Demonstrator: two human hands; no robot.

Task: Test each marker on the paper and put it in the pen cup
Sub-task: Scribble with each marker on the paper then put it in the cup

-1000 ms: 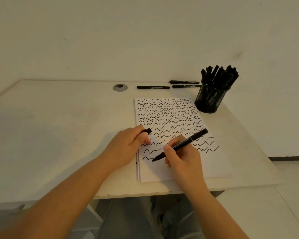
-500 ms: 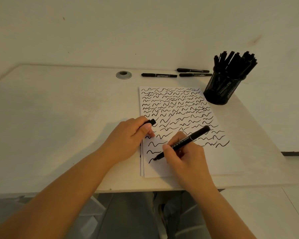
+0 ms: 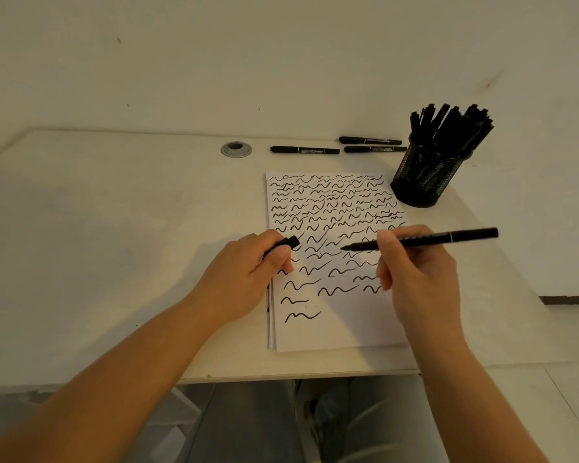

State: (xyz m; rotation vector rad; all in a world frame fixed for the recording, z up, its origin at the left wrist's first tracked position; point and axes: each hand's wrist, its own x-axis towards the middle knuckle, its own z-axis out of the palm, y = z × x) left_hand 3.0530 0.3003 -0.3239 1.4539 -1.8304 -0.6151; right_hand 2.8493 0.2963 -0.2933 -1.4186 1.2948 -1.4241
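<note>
A white paper [image 3: 341, 329] covered in black squiggles lies on the table. My right hand [image 3: 418, 282] holds an uncapped black marker [image 3: 448, 238] level above the paper, tip pointing left toward my other hand. My left hand [image 3: 244, 275] rests at the paper's left edge and pinches the marker's black cap [image 3: 286, 243]. A black mesh pen cup [image 3: 425, 175] with several markers stands at the paper's far right corner. Three capped black markers lie beyond the paper: one [image 3: 305, 150] on the left, two [image 3: 370, 140] [image 3: 375, 149] on the right.
A grey cable grommet [image 3: 236, 149] sits in the cream table [image 3: 114, 245] near the wall. The table's front edge runs just below the paper; my legs show under it. The wall stands directly behind the table.
My right hand has lifted the marker off the paper and turned it level, tip toward the cap. A fresh squiggle sits at the lower left. My left hand stays put.
</note>
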